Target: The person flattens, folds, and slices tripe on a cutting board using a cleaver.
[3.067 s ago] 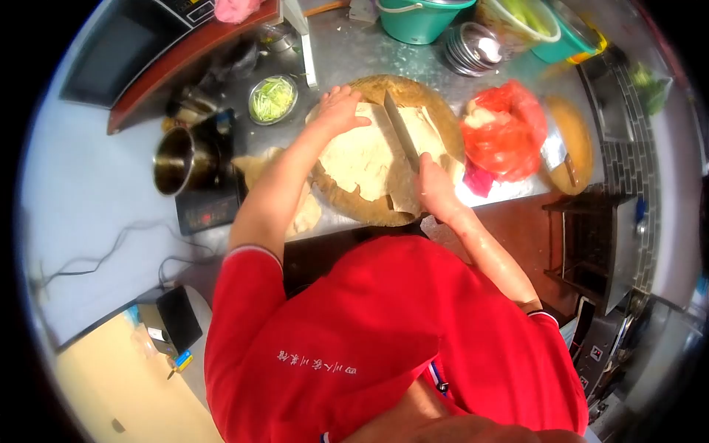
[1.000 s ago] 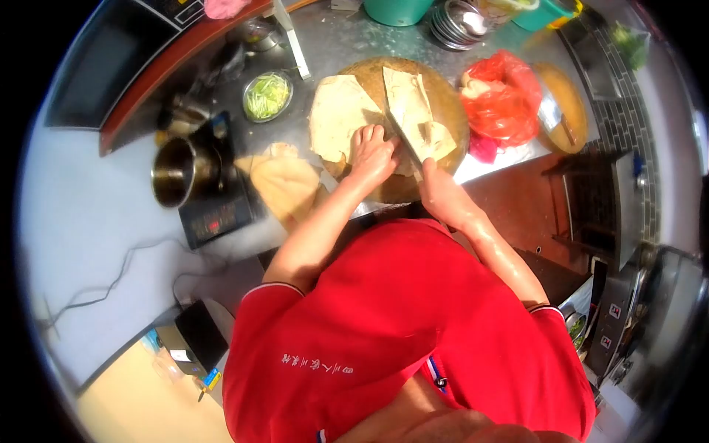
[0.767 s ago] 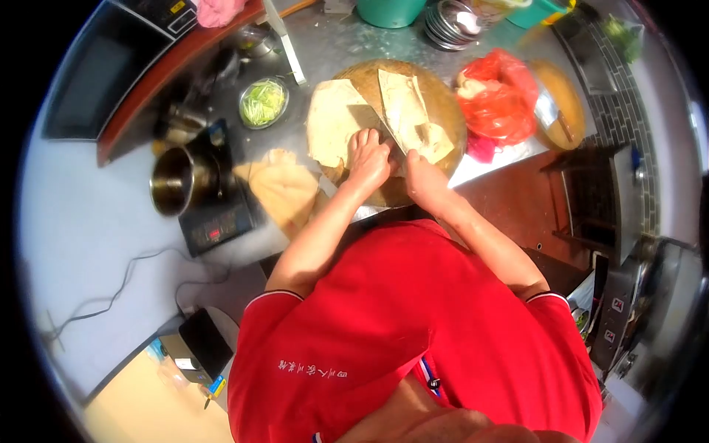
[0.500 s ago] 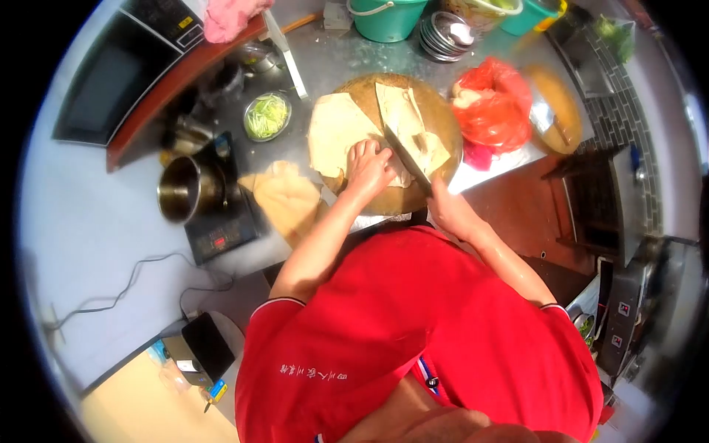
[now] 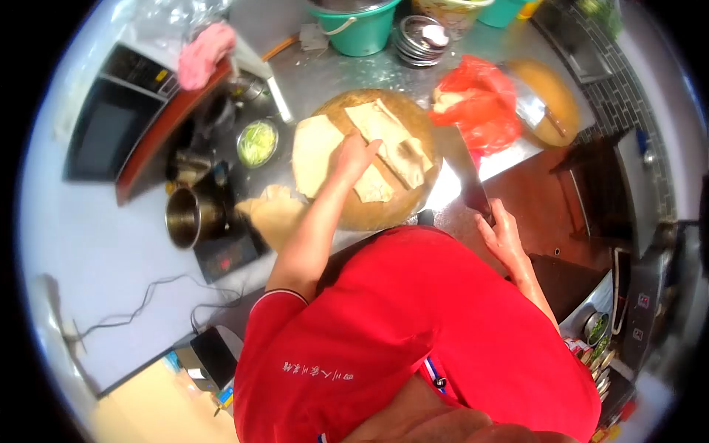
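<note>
Pale flat sheets lie on a round wooden board [image 5: 384,219]: a wide left piece [image 5: 313,153] and a folded right piece [image 5: 391,136]. Between them, my left hand [image 5: 357,157] rests on the sheets, its thumb spread towards the right piece. My right hand [image 5: 504,235] is off the board, beyond the table's front edge, closed on the dark handle of a cleaver [image 5: 467,164]. The cleaver's blade points up and away, beside the board's right rim. Part of the left piece is hidden under my left hand.
A bowl of green shreds [image 5: 257,144] and a tan sheet [image 5: 275,214] are on the left, near a metal pot [image 5: 185,218]. A red bag [image 5: 484,103] and a second board with a knife [image 5: 557,88] are on the right. Stacked dishes [image 5: 421,40] and a teal bucket [image 5: 362,33] stand behind.
The cleaver has left the sheets and moved right, off the board, with my right hand. My left hand has moved farther up between the pieces, and its thumb is now spread. The view has shifted.
</note>
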The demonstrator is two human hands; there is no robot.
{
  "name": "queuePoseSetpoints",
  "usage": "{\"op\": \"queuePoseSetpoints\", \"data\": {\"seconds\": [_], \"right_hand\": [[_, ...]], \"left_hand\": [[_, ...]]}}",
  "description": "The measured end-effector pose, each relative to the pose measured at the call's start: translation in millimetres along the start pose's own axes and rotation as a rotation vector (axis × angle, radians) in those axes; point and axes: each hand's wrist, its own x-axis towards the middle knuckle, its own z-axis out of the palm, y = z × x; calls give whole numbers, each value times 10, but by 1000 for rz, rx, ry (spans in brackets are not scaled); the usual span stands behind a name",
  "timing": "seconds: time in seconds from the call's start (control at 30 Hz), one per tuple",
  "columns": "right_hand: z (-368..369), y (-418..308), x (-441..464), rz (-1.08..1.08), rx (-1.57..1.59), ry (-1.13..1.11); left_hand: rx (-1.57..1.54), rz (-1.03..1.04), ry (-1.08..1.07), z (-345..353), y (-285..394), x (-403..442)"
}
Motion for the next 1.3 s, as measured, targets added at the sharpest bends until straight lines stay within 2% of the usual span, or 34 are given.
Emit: {"op": "queuePoseSetpoints", "data": {"seconds": [0.23,0.33,0.4,0.5,0.63,0.7,0.77,0.87,0.93,0.97,1.03,1.1,1.17,1.2,1.23,1.27,1.3], "right_hand": [[-186,371,13,63,63,223],[-218,700,48,206,132,232],[-327,641,139,327,278,253],[-413,757,284,392,390,294],[-477,1022,403,367,372,368],[-489,1157,452,276,249,425],[-560,1182,498,301,278,423],[-634,1269,516,289,298,456],[-685,1331,502,280,296,485],[-708,1354,480,285,292,497],[-758,1393,423,345,343,504],[-815,1429,346,455,449,496],[-868,1455,271,488,469,522],[-889,1471,242,503,478,534],[-911,1496,207,511,457,548],[-933,1530,170,519,435,560],[-951,1565,138,527,413,572]], "left_hand": [[-34,-56,174,447,447,243],[-121,-61,304,609,445,269],[-202,-85,428,750,332,362],[-706,-263,355,865,285,357],[-678,-306,67,1129,148,403],[-932,-349,16,933,527,243],[-1194,-432,-3,855,716,250],[-1723,-294,-22,797,576,649],[-1780,-339,-22,151,1246,648],[-1845,-305,-23,80,1225,855],[-1814,-65,103,26,1308,1167],[-1910,-26,-4,34,1507,1343],[-1888,-63,-25,389,1651,1552],[-1907,-94,-101,654,1643,1653],[-1926,-197,-150,905,1709,1704],[-2014,-240,-318,1257,1636,1861],[-2089,-258,-401,1356,1889,1701]]}}
